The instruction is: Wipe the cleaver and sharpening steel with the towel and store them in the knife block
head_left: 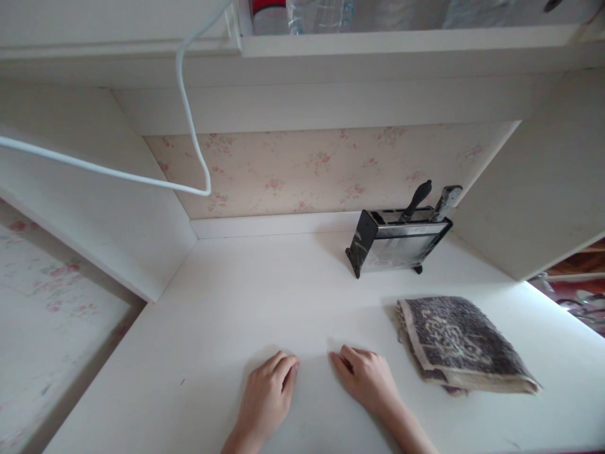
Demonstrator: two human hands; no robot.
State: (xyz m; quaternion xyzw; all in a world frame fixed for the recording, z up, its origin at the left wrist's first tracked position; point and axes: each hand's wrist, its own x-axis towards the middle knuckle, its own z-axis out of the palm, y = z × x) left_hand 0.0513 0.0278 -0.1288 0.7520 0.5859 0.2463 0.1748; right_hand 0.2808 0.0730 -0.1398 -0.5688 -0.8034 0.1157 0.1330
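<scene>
My left hand [268, 392] rests on the white countertop [227, 296], its fingers curled in a loose fist with nothing visible in it. To the right, apart from it, my right hand [366, 377] also lies on the counter with fingers folded under and no object showing. Nearest to my right hand is a folded dark purple-grey towel [466, 340] with a beige edge and pattern. Behind the towel, by the back wall, stands a black and silver knife block [401, 243]. A black-handled utensil [418, 198] and a knife with a worn grey handle [447, 202] stick up from its slots.
A white cable [189, 120] hangs in front at upper left. Overhead, an open cabinet shelf [401, 41] holds clear glasses [316, 14]. White side panels [94, 176] and a floral-papered back wall [283, 170] enclose the counter.
</scene>
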